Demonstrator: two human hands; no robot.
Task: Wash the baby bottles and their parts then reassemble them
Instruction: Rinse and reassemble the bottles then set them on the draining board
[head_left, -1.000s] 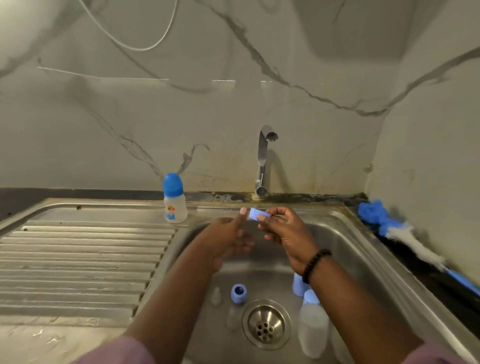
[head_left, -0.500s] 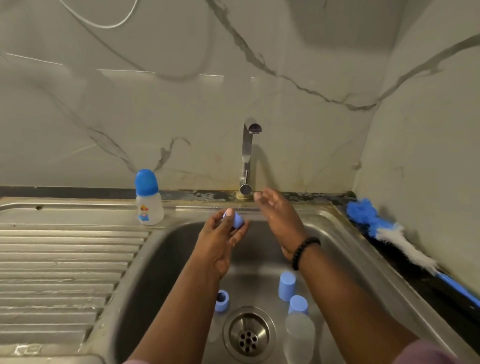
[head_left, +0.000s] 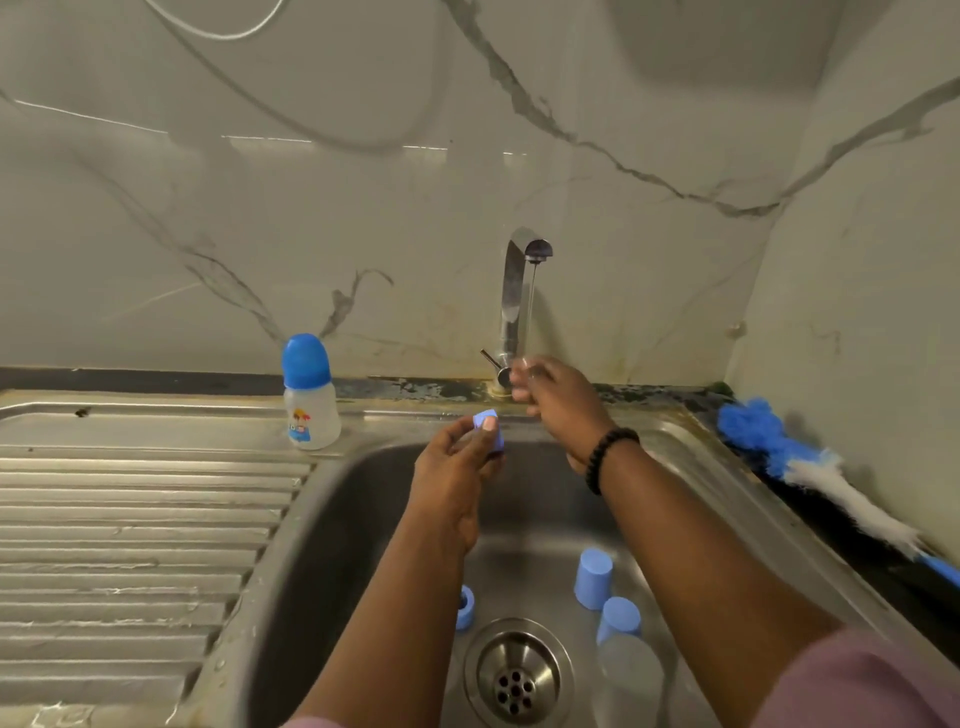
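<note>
My left hand (head_left: 457, 467) pinches a blue screw collar (head_left: 491, 428) above the sink basin (head_left: 332, 545). My right hand (head_left: 563, 405) reaches under the thin stream from the tap (head_left: 517, 291). Its fingertips pinch a small clear piece (head_left: 527, 366) that looks like a teat, though it is blurred. In the basin lie two blue caps (head_left: 594, 577) (head_left: 619, 619), another blue collar (head_left: 465, 608) and a clear bottle body (head_left: 628, 675). An assembled bottle with a blue cap (head_left: 310, 400) stands on the sink's back ledge.
The drain (head_left: 517, 675) sits at the basin's bottom. A ribbed draining board (head_left: 130, 545) fills the left side. A blue and white bottle brush (head_left: 810, 467) lies on the dark counter at the right. Marble walls close in behind and to the right.
My hands came apart: the left kept the blue collar, the right went up to the tap. Water now runs from the spout.
</note>
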